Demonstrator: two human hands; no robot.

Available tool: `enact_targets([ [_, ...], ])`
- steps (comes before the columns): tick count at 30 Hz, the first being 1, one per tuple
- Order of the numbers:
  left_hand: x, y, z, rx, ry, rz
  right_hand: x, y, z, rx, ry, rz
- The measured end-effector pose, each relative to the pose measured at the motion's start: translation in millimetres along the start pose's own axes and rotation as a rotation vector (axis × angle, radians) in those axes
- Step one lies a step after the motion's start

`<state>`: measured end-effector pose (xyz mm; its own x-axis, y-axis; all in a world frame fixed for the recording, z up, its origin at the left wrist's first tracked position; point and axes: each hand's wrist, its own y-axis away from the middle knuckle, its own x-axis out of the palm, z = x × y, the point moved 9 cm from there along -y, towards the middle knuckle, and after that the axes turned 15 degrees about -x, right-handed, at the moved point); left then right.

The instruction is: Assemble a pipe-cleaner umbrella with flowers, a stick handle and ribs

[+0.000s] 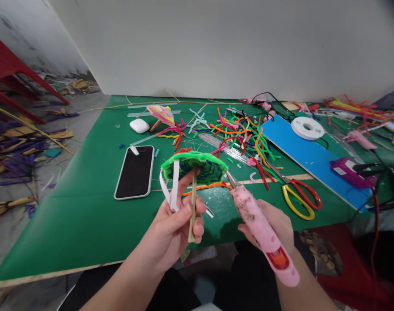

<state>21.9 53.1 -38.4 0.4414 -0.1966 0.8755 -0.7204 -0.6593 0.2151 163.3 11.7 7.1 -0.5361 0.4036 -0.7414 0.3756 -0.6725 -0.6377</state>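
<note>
My left hand point(180, 216) grips the stick handle of a small green and blue pipe-cleaner umbrella point(216, 164), held upright above the table. White ribbon strips point(175, 185) hang from its left rim and run down to the fingers. My right hand point(274, 220) is wrapped round a pink hot glue gun point(258, 229). The gun's metal nozzle points up and left, at or very near the umbrella's right rim; I cannot tell whether they touch. An orange pipe cleaner point(210, 186) lies on the table behind the stick.
On the green table point(90, 207) lie a phone point(135, 172), a white case point(139, 125), a pink-topped small umbrella point(161, 114) and many loose pipe cleaners point(265, 149). Scissors point(300, 198), a ribbon spool point(307, 128), a blue board point(297, 155) and a purple plugged power block point(352, 172) are at right.
</note>
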Motion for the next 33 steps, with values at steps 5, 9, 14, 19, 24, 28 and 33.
enact_targets([
  [5, -0.2, -0.6, 0.9, -0.012, 0.007, -0.001, -2.0, -0.1, 0.6, -0.004, -0.02, -0.016],
  [9, -2.2, 0.1, 0.7, -0.012, 0.011, -0.005, -4.6, 1.5, -1.5, 0.034, -0.026, -0.015],
  [14, -2.2, 2.1, -1.1, 0.008, 0.021, -0.032, 0.5, 11.9, -15.1, 0.133, -0.017, 0.014],
  [19, -8.1, 4.3, -6.0, 0.028, 0.001, -0.114, -5.4, 30.3, -55.3, 0.41, 0.101, 0.045],
  [24, -15.9, 8.7, -22.0, 0.065, -0.027, -0.136, 1.5, 53.6, -88.8, 0.367, 0.087, 0.385],
  [28, -22.4, 12.3, -33.9, 0.114, -0.021, -0.18, 0.5, 71.3, -109.8, 0.311, 0.139, 0.506],
  [33, -25.1, 11.3, -38.3, 0.14, -0.019, -0.176, 16.0, 72.5, -118.0, 0.279, 0.105, 0.615],
])
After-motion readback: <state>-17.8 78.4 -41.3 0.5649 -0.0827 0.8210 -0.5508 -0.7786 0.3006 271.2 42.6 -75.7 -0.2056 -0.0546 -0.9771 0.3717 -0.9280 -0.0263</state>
